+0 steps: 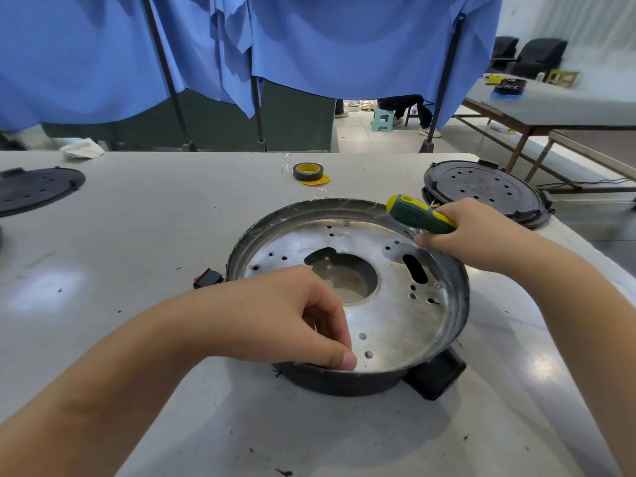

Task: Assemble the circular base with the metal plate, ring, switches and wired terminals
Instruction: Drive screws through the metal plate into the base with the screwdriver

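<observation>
- Partly hidden, the round silver metal plate (389, 304) with its many small holes and large centre opening lies inside the dark circular base (344, 382); its near-left part is covered by the left hand (292, 315).
- Whatever the left hand holds, if anything, cannot be made out: its fingers are curled together, thumb tip against the plate near the base's near rim, and the fingertips are tucked out of sight.
- The screwdriver's shaft and tip are hidden behind the right hand (481, 235); only the green and yellow screwdriver handle (418, 215) shows, pointing up and left.
- That right hand is clamped round the handle, and its thumb touches the far-right rim of the base.
- A black block (437, 375) juts from the base's near-right side; what it is cannot be told.
- A black rocker switch with a red part (207, 277) peeps out just left of the base, half hidden by the left wrist.
- The base sits mid-way on the pale grey counter (137, 235).
- A black perforated round cover (488, 192) lies far right, behind the right hand; another dark disc (34, 192) at far left is cut off by the edge.
- A roll of dark tape with a yellow core (308, 172) rests on the far part of the counter.
- Blue cloth curtains (309, 39) hang behind, with someone's legs and a stool dimly seen beneath.
</observation>
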Tool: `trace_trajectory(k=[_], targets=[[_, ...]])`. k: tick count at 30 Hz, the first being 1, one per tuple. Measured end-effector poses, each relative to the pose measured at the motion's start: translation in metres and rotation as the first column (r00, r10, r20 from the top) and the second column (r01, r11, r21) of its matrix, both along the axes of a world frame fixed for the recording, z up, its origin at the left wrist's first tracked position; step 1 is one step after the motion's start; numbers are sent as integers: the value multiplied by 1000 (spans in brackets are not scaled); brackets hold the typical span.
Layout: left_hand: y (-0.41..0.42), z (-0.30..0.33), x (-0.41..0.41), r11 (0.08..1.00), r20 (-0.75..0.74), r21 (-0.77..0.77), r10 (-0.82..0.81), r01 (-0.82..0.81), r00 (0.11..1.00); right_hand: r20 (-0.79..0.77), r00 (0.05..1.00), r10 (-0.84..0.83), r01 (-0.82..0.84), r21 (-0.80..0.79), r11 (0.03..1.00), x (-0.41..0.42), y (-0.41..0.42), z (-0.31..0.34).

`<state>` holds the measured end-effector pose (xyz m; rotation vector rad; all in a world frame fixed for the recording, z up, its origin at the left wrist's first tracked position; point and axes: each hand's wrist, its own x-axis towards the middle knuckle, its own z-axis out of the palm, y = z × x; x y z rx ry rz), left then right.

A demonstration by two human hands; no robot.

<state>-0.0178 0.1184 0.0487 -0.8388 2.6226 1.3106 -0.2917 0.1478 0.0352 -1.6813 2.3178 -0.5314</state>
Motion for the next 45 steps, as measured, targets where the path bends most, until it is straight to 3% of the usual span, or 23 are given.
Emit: trace_trajectory(k=[18,45], targets=[[-2,3,3,998,6,42,-37,36,999,-7,1000,-5,5,-6,1000,0,0,0],[-1,-1,1,1000,-1,-25,10,-10,1000,16,1000,-7,7,-9,1000,-1,0,-1]])
